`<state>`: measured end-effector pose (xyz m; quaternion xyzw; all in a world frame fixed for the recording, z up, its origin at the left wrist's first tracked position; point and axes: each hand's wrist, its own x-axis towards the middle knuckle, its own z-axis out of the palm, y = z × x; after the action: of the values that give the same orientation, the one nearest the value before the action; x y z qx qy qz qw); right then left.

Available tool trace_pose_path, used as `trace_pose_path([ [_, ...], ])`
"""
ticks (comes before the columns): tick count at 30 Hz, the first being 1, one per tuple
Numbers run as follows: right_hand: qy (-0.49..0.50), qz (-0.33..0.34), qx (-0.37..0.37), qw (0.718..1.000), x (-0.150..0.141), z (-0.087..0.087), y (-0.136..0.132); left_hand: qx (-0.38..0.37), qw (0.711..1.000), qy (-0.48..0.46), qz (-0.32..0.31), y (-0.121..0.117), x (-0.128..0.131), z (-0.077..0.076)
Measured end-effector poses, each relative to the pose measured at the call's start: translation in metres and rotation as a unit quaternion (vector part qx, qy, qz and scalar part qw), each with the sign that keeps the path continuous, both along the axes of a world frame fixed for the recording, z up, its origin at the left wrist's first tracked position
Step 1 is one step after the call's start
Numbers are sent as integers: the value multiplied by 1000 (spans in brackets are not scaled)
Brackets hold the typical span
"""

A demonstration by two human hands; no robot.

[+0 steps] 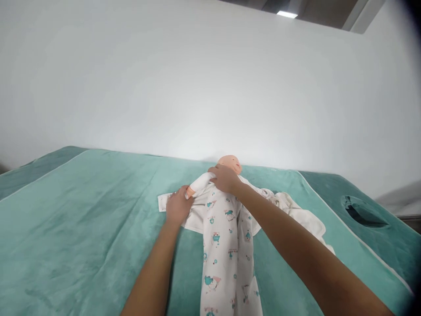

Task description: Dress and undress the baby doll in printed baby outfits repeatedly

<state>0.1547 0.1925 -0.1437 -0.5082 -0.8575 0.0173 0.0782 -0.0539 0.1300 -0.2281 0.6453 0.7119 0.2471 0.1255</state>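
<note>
A baby doll lies on its back, its head toward the wall, dressed in white clothes and trousers with a teal and pink print. A white jacket is spread beneath it, one sleeve reaching left. My left hand is closed around the doll's forearm, next to that sleeve. Up at the doll's shoulder, my right hand pinches the top of the white inner sleeve. The doll's other arm is hidden behind my right arm.
A green sheet covers the padded table, which stands against a white wall. Crumpled white cloth lies to the doll's right in view. The table's darker right end has a dark oval hole.
</note>
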Motion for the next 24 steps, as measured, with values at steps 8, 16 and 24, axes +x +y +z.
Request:
trace_pose_path([
  [8,13,17,-6,1000,2,0,-1,-58,996,-47,-47,-1,-13,6],
  [16,10,-9,-21,1000,4,4,1,-1,993,-113,13,-4,-14,-4],
  [24,-34,-3,-42,999,-16,10,-11,56,975,-207,63,-5,-12,-7],
])
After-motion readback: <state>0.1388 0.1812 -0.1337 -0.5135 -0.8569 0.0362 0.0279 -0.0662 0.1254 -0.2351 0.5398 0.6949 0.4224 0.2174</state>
